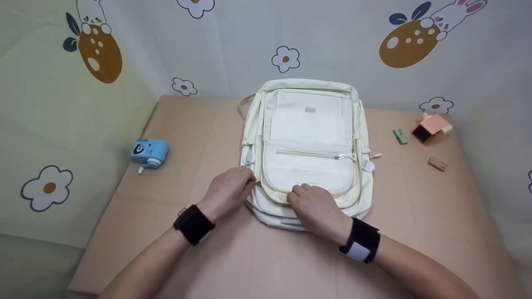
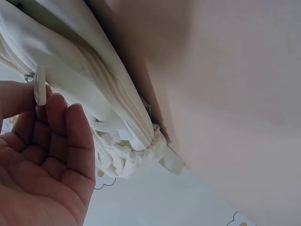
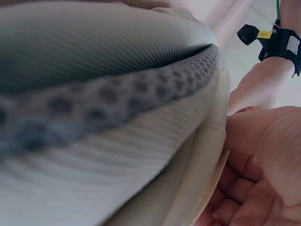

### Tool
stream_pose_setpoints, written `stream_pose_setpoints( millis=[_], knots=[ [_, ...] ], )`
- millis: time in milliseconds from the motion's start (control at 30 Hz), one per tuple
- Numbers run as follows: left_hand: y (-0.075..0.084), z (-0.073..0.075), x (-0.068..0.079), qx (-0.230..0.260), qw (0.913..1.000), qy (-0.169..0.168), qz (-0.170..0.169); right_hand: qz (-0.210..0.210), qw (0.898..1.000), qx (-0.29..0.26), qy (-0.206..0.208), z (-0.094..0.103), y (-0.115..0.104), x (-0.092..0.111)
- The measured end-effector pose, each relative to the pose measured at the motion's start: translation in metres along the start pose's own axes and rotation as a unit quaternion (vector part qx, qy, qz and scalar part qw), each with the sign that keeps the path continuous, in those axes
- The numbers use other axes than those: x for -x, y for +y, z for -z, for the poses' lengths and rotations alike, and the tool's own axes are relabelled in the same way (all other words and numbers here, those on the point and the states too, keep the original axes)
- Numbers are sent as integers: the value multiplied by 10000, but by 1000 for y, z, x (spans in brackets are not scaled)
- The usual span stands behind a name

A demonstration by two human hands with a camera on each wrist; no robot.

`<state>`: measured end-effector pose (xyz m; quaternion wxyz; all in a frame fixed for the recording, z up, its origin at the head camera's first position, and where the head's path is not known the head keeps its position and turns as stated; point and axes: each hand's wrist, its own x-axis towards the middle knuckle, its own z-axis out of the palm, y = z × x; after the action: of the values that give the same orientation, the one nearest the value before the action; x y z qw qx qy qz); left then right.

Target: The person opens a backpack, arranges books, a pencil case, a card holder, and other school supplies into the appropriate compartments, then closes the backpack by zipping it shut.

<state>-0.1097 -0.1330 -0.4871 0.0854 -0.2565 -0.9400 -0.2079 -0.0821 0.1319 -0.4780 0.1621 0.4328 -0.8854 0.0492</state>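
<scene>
You face a pale fabric backdrop (image 1: 241, 37) printed with dark-outlined white flowers (image 1: 293, 57) and rabbits (image 1: 451, 16) perched on brown, white-spotted fruits (image 1: 405, 50). It falls in soft creases behind your pinkish-beige counter (image 1: 199, 124) and along both sides, yellow-green toward your left, greyer toward your right, under soft, dim light.

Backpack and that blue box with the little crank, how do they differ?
The backpack is cream white; the blue box is light blue. The backpack is far larger than the blue box. The left hand and right hand touch the backpack, the left pinching its zip pull; neither touches the blue box. Both things rest on the same table.
</scene>
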Motion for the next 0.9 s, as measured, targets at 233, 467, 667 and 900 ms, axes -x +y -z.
stream_pose_setpoints(
  millis=[233,467,667,900],
  knots=[
    [-9,0,-11,-97,9998,66,149,-52,9999,-96,-92,0,1,1],
    [-11,0,-18,-92,9996,170,226,-94,9999,-59,-41,-1,1,1],
    [-11,0,-16,-99,9996,240,119,-145,9998,-101,35,0,-1,-3],
    [-9,1,-15,-75,9997,214,123,-10,9999,-69,123,5,-9,-18]
  ],
)
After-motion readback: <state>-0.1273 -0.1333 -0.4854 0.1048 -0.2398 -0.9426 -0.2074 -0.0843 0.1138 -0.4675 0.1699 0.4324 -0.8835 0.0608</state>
